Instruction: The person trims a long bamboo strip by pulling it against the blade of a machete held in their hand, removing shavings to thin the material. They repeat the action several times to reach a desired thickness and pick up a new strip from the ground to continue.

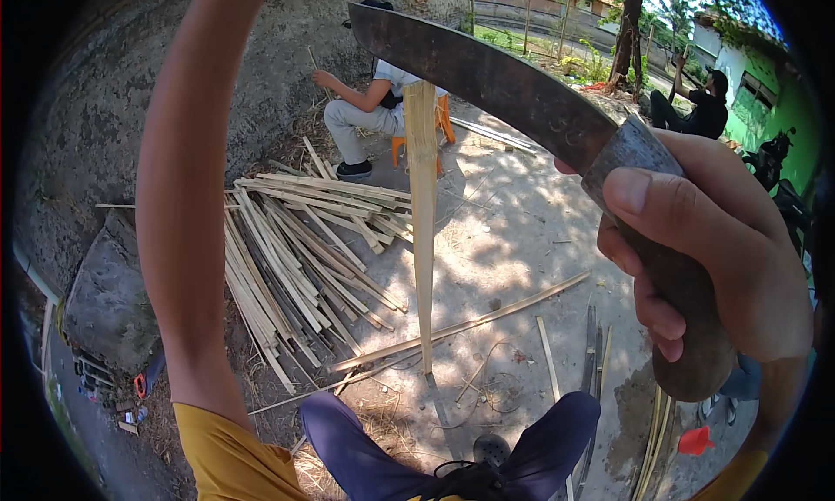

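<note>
- Head view, far left: grey lump (113, 283) by the wall, too bent and dim at the rim to identify.
- Left forearm (187, 205): runs up out of frame. Left hand is cut off by the top edge; can't tell if it grasps anything.
- Pile of strips (287, 257): many long pale lengths fanned out on the ground. I read these as already split; can't tell whether they need more trimming.
- Co-worker (361, 118): on an orange stool (445, 118), face behind the blade, torso partly behind the workpiece.
- Upright strip (422, 205): the workpiece, roughly vertical, ahead of the knees (339, 431). Foot seems to meet the ground. No clear split along the visible length, so cutting on this piece is probably at the start or not begun; most of it looks left to do.
- Machete (487, 70): blade crosses at the strip's top end. Touching or just apart: can't tell from this angle.
- Right hand (722, 240): clenched round the machete handle, thumb pressed along it.
- Far right: second person (700, 110) seated in the background; dark shapes below are unclear.
</note>
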